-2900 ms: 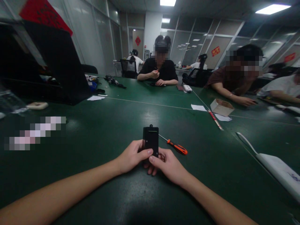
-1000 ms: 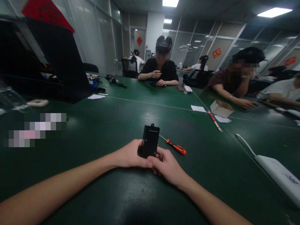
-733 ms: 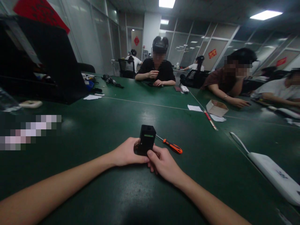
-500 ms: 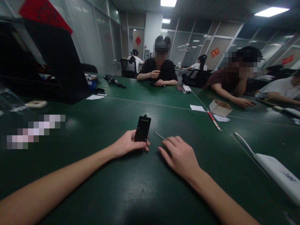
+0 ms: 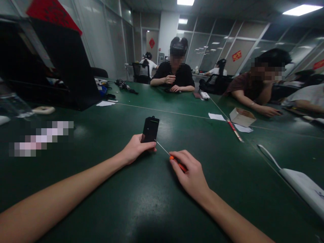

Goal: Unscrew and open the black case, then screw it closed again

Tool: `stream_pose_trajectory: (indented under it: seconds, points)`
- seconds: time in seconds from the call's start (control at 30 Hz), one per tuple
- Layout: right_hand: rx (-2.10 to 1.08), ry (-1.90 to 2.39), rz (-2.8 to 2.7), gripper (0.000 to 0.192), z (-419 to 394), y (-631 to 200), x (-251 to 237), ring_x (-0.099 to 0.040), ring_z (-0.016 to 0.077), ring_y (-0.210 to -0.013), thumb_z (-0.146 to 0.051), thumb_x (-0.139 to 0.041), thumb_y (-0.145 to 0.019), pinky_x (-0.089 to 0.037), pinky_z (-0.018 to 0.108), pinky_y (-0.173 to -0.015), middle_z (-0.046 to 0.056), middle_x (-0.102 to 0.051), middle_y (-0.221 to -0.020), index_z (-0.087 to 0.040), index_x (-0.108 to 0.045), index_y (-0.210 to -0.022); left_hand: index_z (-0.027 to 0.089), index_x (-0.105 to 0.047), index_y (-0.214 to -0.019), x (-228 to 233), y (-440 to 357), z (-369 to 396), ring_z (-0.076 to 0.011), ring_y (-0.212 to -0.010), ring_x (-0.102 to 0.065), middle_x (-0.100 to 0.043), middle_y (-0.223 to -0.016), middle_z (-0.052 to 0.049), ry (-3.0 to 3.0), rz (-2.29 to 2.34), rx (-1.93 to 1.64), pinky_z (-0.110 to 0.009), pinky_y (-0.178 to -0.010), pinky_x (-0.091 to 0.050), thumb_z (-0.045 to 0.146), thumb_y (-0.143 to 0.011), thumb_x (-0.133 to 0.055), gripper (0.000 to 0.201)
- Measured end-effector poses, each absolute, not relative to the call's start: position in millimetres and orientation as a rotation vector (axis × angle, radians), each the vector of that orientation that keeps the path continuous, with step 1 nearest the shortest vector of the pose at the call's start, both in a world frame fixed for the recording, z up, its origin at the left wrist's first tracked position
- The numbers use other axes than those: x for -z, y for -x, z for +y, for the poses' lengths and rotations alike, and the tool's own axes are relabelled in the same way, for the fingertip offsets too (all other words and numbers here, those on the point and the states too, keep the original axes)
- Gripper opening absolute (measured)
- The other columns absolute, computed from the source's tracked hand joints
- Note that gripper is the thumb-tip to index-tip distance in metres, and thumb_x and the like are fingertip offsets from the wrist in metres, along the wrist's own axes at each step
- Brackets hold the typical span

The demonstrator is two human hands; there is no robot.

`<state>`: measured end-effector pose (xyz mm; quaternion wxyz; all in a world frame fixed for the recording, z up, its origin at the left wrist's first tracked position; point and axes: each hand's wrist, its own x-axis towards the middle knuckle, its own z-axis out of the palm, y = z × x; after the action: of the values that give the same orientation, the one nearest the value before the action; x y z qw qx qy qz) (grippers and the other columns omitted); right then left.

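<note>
Black plastic, the box [image 5: 150,129] stands near the middle of the green surface [image 5: 126,202], long axis running up and slightly away, its small top tab pointing to the far side. The left hand [image 5: 136,148] has its grip pressed on the box's lower end, thumb lying across the near face; that end is hidden behind the thumb. The right hand [image 5: 191,175] pinches the orange handle of the screwdriver [image 5: 169,156] between thumb and fingers. The thin shaft lies along a near-right to far-left line, its tip pointing at the box's lower right corner; whether it touches there is hard to make out. Most of the handle is covered by the fingers.
</note>
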<state>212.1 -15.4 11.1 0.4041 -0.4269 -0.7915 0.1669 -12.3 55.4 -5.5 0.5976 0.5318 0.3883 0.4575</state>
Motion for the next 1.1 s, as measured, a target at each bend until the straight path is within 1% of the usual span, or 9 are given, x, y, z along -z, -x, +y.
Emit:
stream_pose_trajectory:
  seconds: [0.27, 0.4, 0.53, 0.67, 0.9, 1.0, 1.1]
  points:
    - [-0.401, 1.037, -2.015, 0.02, -14.0, -212.3, -7.4, -0.062, 0.0194, -0.087, -0.02, -0.054, -0.096, -0.05, 0.031, -0.079, 0.009, -0.064, -0.096, -0.016, -0.068, -0.11, 0.012, -0.065, -0.087, 0.9, 15.4, 54.2, -0.022, -0.075, -0.069, -0.074, -0.077, -0.009, -1.449, 1.031, -1.038, -0.033, -0.073, -0.052, 0.038, -0.074, -0.078, 0.032]
    - [-0.414, 1.07, -2.009, 0.019, -14.5, -211.1, -8.6, -0.064, 0.019, -0.083, -0.019, -0.055, -0.095, -0.05, 0.031, -0.076, 0.007, -0.068, -0.093, -0.016, -0.068, -0.109, 0.012, -0.066, -0.089, -1.3, 15.7, 53.1, -0.022, -0.076, -0.069, -0.074, -0.078, -0.009, -1.482, 1.072, -1.043, -0.034, -0.074, -0.052, 0.039, -0.076, -0.076, 0.032]
    - [-0.426, 1.081, -1.982, 0.018, -14.6, -211.8, -8.7, -0.067, 0.0187, -0.085, -0.018, -0.056, -0.094, -0.051, 0.03, -0.079, 0.006, -0.072, -0.096, -0.017, -0.069, -0.106, 0.011, -0.066, -0.09, -1.0, 16.5, 53.4, -0.0227, -0.076, -0.07, -0.075, -0.078, -0.009, -1.506, 1.083, -1.037, -0.035, -0.074, -0.052, 0.04, -0.076, -0.076, 0.033]
    - [-0.377, 1.073, -1.934, 0.016, -15.0, -212.8, -10.0, -0.067, 0.0183, -0.085, -0.019, -0.058, -0.093, -0.05, 0.029, -0.08, 0.006, -0.072, -0.094, -0.016, -0.07, -0.104, 0.011, -0.067, -0.091, 0.7, 17.6, 54.1, -0.0233, -0.077, -0.071, -0.075, -0.08, -0.009, -1.536, 1.09, -1.044, -0.035, -0.076, -0.053, 0.04, -0.076, -0.075, 0.034]
    - [-0.406, 1.073, -1.978, 0.018, -14.3, -212.0, -12.1, -0.066, 0.0182, -0.08, -0.02, -0.057, -0.093, -0.05, 0.029, -0.076, 0.007, -0.071, -0.09, -0.015, -0.07, -0.103, 0.012, -0.066, -0.09, -1.4, 17.4, 52.0, -0.025, -0.079, -0.072, -0.075, -0.08, -0.009, -1.551, 1.124, -1.031, -0.036, -0.076, -0.053, 0.042, -0.075, -0.076, 0.035]
    - [-0.468, 1.099, -1.956, 0.018, -13.8, -210.9, -12.8, -0.067, 0.0192, -0.084, -0.022, -0.057, -0.092, -0.05, 0.03, -0.079, 0.007, -0.073, -0.094, -0.016, -0.071, -0.103, 0.012, -0.067, -0.089, -3.7, 17.0, 51.0, -0.0252, -0.079, -0.071, -0.075, -0.081, -0.009, -1.599, 1.174, -1.018, -0.035, -0.075, -0.052, 0.042, -0.075, -0.075, 0.034]
    - [-0.67, 1.181, -1.869, 0.019, -13.6, -209.8, -13.5, -0.068, 0.02, -0.086, -0.026, -0.058, -0.092, -0.049, 0.032, -0.081, 0.006, -0.074, -0.093, -0.018, -0.073, -0.102, 0.012, -0.068, -0.088, -5.6, 16.3, 50.2, -0.0256, -0.079, -0.07, -0.074, -0.083, -0.008, -1.689, 1.316, -1.021, -0.034, -0.071, -0.05, 0.044, -0.073, -0.075, 0.035]
